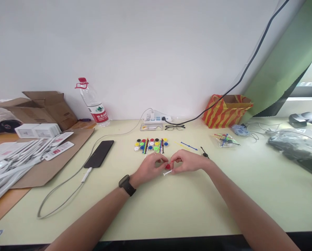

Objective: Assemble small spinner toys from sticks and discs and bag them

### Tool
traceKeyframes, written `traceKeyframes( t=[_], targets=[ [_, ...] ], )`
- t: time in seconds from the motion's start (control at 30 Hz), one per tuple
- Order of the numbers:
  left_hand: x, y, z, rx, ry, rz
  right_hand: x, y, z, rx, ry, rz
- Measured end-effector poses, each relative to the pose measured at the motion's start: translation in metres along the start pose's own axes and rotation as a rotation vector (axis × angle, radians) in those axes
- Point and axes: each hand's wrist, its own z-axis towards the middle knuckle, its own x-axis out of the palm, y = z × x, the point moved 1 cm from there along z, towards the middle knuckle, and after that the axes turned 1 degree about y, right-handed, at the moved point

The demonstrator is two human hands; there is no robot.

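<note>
Both your left hand (148,169) and right hand (188,162) meet at mid-table, fingertips pinched together on a small red disc (167,166) whose white stick (166,173) lies nearly crosswise, free end under your left hand, while the clear bag (225,139) off right holds more coloured pieces.

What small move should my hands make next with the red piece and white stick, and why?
Probably seat the white stick in the red piece: the left hand and right hand pinch them together at one spot, and the stick's end juts out below the fingers.
</note>
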Motion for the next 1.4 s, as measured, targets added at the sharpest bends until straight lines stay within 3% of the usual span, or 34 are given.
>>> traceKeyframes(
  t=[0.2, 0.3, 0.47, 0.6, 0.7, 0.87, 1.17, 1.3, 1.4],
  targets=[
    [0.000, 0.002, -0.001, -0.036, 0.012, 0.032, -0.030, -0.024, -0.020, 0.251, 0.067, -0.131],
    [0.000, -0.001, -0.001, -0.074, 0.003, 0.052, -0.055, -0.041, -0.041, 0.399, -0.040, -0.174],
    [-0.001, -0.004, -0.001, -0.096, -0.008, 0.009, -0.077, -0.044, -0.067, 0.394, -0.302, 0.015],
    [-0.002, 0.000, -0.001, -0.088, -0.098, -0.126, -0.054, -0.018, -0.060, 0.310, -0.397, 0.268],
    [-0.004, 0.006, 0.001, -0.077, -0.164, -0.289, -0.016, 0.001, -0.043, 0.231, -0.274, 0.323],
    [-0.009, 0.002, 0.002, -0.053, -0.091, -0.347, 0.028, 0.010, -0.029, 0.258, -0.192, 0.406],
    [-0.007, -0.008, -0.006, -0.101, 0.025, -0.214, 0.035, -0.002, -0.019, 0.177, -0.248, 0.397],
    [-0.005, -0.012, -0.008, -0.095, 0.102, -0.250, 0.035, -0.005, -0.017, 0.188, -0.279, 0.438],
    [-0.004, -0.014, -0.009, -0.035, 0.088, -0.198, 0.035, -0.007, -0.016, 0.232, -0.321, 0.446]
  ],
)
